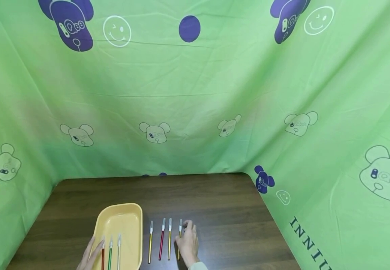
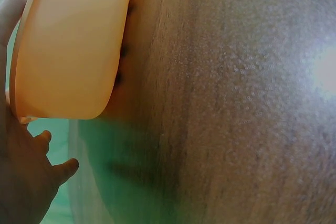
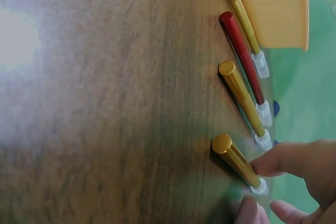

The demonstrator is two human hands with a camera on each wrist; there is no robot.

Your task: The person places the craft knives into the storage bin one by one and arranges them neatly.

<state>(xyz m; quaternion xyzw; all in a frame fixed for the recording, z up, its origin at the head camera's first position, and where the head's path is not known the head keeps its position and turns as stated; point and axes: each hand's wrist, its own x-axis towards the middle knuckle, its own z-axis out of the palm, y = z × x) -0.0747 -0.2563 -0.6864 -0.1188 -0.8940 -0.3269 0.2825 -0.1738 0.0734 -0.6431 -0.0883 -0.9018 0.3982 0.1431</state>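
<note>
Gold pen axis runs near-far, cap far; R hand pinches it; L hand flat against tray.

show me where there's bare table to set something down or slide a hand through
Free: the wide strip of table between the cloth backdrop and the tray, and the patch right of the right hand. Crowded: the near edge, where the left hand touches the tray and four knives lie side by side, the right hand touching the rightmost knife.
</note>
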